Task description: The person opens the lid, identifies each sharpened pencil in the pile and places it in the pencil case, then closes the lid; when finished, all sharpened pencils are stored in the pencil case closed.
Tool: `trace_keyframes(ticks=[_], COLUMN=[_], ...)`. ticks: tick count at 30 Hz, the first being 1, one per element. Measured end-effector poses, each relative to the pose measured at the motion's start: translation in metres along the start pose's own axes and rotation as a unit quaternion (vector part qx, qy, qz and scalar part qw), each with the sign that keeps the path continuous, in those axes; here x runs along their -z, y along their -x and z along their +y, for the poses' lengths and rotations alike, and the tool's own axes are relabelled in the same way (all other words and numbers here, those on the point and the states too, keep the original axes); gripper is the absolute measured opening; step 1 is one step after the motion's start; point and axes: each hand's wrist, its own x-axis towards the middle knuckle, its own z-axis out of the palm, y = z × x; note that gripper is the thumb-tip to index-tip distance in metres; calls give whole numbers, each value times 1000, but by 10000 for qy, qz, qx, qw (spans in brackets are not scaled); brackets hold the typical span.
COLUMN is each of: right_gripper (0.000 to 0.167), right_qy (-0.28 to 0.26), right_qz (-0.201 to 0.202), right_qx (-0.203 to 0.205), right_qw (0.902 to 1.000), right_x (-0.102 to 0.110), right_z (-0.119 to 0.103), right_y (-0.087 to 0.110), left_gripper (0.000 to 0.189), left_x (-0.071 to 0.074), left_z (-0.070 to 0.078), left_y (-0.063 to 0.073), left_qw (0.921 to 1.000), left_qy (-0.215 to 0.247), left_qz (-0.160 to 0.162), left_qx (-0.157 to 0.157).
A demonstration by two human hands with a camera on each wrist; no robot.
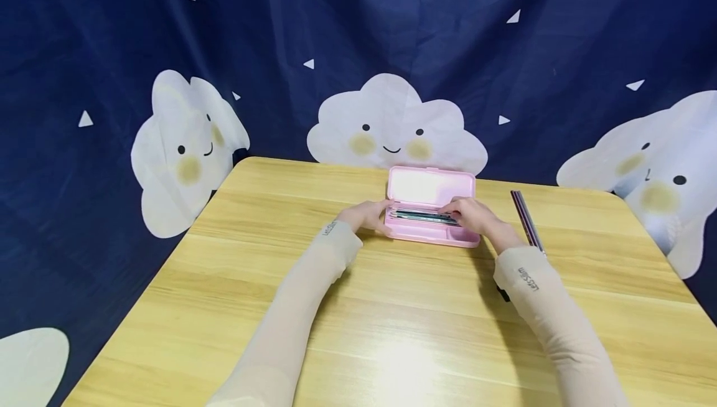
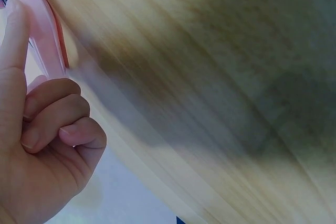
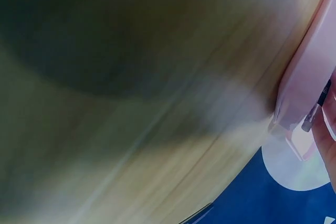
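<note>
A pink pencil case (image 1: 428, 240) lies on the wooden table, its lid (image 1: 431, 187) tipped back toward the curtain. Several dark green pencils (image 1: 421, 216) lie lengthwise in it. With thumb and fingers spread, my left hand (image 1: 366, 215) grips the case's left end. In the left wrist view the thumb (image 2: 14, 35) lies along the pink side, the other fingers curled. My right hand (image 1: 472, 214) reaches into the right half and pinches the pencils' right end. A dark pencil end with a metal band (image 3: 318, 106) shows beside its fingers in the right wrist view.
More dark pencils (image 1: 527, 221) lie together on the wooden table (image 1: 358, 307), right of the case. A small black object (image 1: 503, 294) is partly hidden by the right sleeve (image 1: 551, 313). Behind the table's far edge hangs a blue curtain (image 1: 269, 52) with white clouds.
</note>
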Motion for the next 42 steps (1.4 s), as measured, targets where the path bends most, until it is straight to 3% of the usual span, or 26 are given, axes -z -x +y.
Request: trace_keyframes(ticks=[10, 33, 42], right_gripper=[25, 20, 18], right_qy=[-74, -541, -566], right_qz=[136, 171, 117], right_qx=[120, -604, -644], right_qw=[9998, 9966, 9963], right_x=[-1, 20, 19], right_z=[3, 21, 28], right_y=[0, 27, 34], left_gripper=[93, 95, 94], left_x=[0, 1, -2], left_z=[2, 3, 2], left_y=[-1, 2, 0], left_qw=[10000, 9998, 9996], left_qy=[-3, -96, -213], left_qz=[32, 98, 98], left_qx=[-4, 117, 144])
